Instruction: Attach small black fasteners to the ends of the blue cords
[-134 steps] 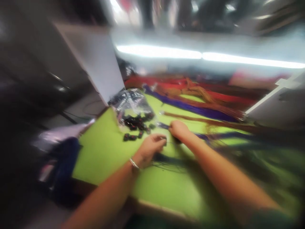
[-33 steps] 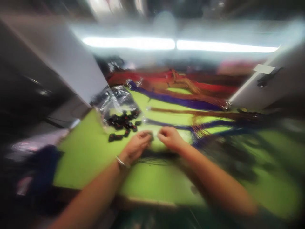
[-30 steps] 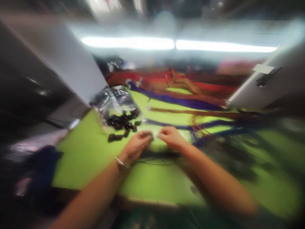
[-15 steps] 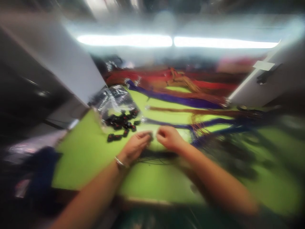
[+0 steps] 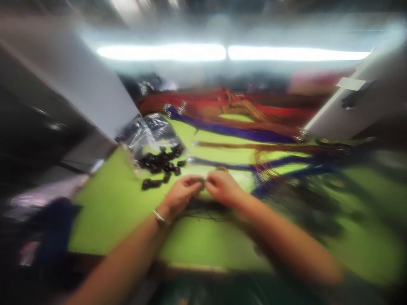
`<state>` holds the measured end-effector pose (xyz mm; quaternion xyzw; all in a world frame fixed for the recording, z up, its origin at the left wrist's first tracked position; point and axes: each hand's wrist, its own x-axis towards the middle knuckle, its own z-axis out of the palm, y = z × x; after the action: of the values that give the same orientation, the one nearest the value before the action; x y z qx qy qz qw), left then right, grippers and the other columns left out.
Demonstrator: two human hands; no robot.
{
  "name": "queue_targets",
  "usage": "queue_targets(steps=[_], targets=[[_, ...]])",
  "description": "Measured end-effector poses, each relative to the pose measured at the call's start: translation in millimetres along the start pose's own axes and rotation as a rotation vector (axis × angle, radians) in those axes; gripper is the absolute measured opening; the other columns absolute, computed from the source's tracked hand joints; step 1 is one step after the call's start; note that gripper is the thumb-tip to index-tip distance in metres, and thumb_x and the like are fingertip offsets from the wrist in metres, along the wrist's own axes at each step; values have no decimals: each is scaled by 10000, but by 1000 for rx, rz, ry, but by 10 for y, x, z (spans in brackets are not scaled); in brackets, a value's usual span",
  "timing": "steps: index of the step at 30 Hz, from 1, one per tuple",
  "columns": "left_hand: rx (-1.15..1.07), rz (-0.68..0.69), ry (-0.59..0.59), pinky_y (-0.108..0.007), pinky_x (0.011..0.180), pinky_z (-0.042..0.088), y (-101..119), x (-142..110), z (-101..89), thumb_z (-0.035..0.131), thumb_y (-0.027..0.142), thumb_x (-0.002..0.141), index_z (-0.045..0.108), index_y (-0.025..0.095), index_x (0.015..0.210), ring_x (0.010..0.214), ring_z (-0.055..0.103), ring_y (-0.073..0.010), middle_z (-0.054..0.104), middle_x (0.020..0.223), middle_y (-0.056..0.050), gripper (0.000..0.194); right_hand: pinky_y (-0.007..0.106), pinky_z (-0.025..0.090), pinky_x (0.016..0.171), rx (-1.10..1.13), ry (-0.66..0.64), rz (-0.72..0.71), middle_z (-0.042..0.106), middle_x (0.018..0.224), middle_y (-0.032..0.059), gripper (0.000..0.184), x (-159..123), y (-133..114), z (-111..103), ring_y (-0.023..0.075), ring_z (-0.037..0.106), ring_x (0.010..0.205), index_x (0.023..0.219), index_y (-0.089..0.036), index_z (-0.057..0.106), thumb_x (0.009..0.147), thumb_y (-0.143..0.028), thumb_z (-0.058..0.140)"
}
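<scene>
Reaches over a green table [image 5: 108, 212] across the lower frame, with purple wires [image 5: 241, 133] along the upper middle and a clear bag [image 5: 159, 125] left of centre. Curls the right hand [image 5: 225, 187] at mid-frame, cannot tell on what; pinches, in the left hand [image 5: 182, 192] just beside it, a small, blurred dark piece [image 5: 202, 181] at the frame's centre.

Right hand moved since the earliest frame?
Yes. Judged against the thin blue-purple wire bundle, the right hand has shifted from over it to its near side, now close beside the left hand.
</scene>
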<state>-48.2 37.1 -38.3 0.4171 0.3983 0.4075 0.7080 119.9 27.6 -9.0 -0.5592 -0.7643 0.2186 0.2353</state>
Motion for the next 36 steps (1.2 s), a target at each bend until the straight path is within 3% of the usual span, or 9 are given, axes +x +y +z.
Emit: queue_targets(steps=[6,10,14,17,22,28,32,36], targets=[[9,38,45,-184,543,389,-2,-12,78,762,220,643,685,138,883,627,519,-71,646,791,-34,265,218,248,528,51,51,23,561,603,-4,151,-20,27,99,98,397,560,668,-165,572,786,-196,482],[-87,-7,49,-173,524,373,43,-17,118,766,225,637,686,141,898,592,499,-52,633,763,-21,286,203,294,548,99,-21,24,591,615,-9,164,19,3,-70,86,438,560,660,-156,591,787,-186,493],[-202,-14,75,-165,527,380,100,-15,111,769,215,634,678,142,919,599,515,-50,621,755,-19,308,216,336,587,-43,-78,68,654,710,24,200,318,43,-393,109,508,629,733,-160,650,809,-229,479],[-252,-24,95,-161,538,387,122,-19,96,775,219,628,673,141,915,619,530,-52,619,777,-22,314,221,363,634,-251,-93,106,681,813,45,170,717,165,-480,128,541,700,791,-163,676,766,-194,510],[-229,-30,86,-166,531,374,121,-33,85,773,249,636,664,140,933,619,518,-54,602,778,-22,334,230,393,681,-360,-130,149,679,926,68,234,1284,310,-203,145,569,765,917,-169,678,786,-206,488],[-175,-57,96,-180,510,341,138,-40,89,771,286,636,660,136,948,580,491,-54,602,759,-27,364,269,416,703,-441,-107,184,641,1040,116,263,1550,338,130,197,583,872,992,-165,647,825,-245,459],[-173,-52,92,-185,519,349,146,-53,87,771,279,635,667,137,946,589,496,-58,611,775,-34,358,290,418,730,-476,-148,172,634,1032,155,245,1565,320,107,219,592,880,992,-133,635,825,-205,470],[-186,-46,97,-184,537,379,147,-60,86,766,266,642,670,142,946,600,513,-60,618,785,-31,342,265,399,732,-471,-147,141,637,1021,150,255,1347,213,-103,196,585,858,1043,-132,604,845,-210,464]])
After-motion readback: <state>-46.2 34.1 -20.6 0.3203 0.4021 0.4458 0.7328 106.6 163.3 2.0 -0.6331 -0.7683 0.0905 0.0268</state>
